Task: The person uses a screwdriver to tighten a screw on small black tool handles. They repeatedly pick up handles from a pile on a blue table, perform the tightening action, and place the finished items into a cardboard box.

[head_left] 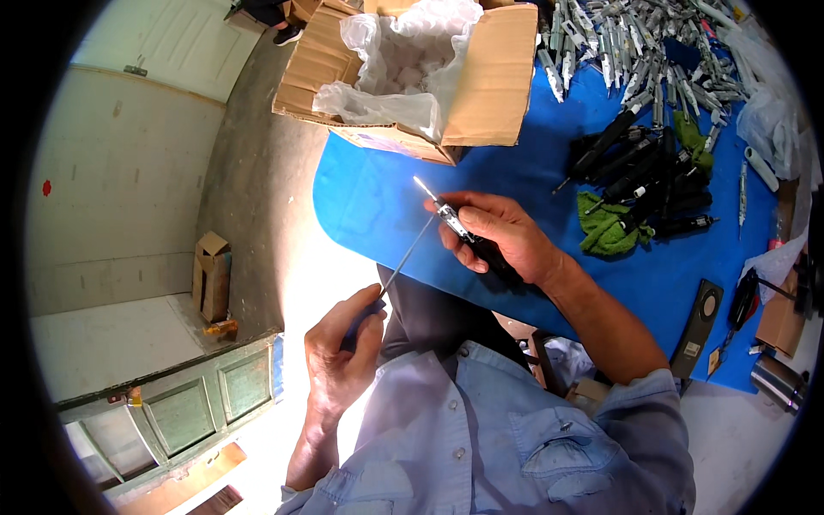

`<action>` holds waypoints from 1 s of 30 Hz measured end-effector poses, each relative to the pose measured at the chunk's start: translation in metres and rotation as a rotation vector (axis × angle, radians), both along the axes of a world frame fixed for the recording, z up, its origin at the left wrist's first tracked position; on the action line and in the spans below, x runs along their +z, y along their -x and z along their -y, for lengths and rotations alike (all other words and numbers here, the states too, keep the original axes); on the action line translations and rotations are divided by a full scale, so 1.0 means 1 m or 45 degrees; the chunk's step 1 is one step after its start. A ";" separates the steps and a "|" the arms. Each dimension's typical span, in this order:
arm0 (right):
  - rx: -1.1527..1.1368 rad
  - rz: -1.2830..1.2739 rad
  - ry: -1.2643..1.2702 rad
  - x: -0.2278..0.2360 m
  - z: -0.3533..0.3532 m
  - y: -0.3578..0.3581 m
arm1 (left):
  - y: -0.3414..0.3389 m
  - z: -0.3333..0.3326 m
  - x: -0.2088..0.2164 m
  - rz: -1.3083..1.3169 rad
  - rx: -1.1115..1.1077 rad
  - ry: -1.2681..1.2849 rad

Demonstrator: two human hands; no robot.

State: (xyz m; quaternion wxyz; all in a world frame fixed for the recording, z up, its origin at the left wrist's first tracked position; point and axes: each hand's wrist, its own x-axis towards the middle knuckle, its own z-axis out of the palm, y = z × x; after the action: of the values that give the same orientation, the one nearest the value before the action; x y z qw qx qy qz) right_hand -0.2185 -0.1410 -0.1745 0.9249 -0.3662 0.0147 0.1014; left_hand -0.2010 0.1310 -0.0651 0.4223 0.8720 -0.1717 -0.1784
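blue table (pixel 360 202): left hand (pixel 343 350) grips screwdriver (pixel 407 256), right hand (pixel 508 230) black device (pixel 464 232), seemingly mid-work; upper right, more black devices (pixel 608 142), done or unfinished unclear.

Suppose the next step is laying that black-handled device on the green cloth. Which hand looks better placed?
Probably the right hand: it holds the black-handled device and is nearer the green cloth. The left hand is farther from the cloth and occupied with a thin-shafted tool.

no legible text, pale label (pixel 692 349) on dark flat object (pixel 697 330), print unreadable
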 end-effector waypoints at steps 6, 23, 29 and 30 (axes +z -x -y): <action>-0.009 0.025 0.010 -0.003 -0.002 -0.001 | 0.000 0.000 -0.002 0.070 -0.029 -0.013; 0.001 -0.014 0.066 -0.006 -0.002 -0.002 | -0.002 0.007 -0.007 0.228 -0.039 0.021; 0.010 0.025 0.097 -0.006 -0.002 -0.002 | -0.003 0.004 -0.013 0.366 -0.080 0.012; 0.004 0.019 0.095 -0.006 -0.003 -0.002 | -0.003 0.004 -0.013 0.383 -0.090 0.003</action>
State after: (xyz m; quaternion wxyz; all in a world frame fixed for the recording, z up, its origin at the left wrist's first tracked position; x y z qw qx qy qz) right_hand -0.2163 -0.1383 -0.1805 0.9105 -0.4012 0.0111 0.0994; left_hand -0.1981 0.1273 -0.0778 0.3865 0.8817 -0.2638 -0.0604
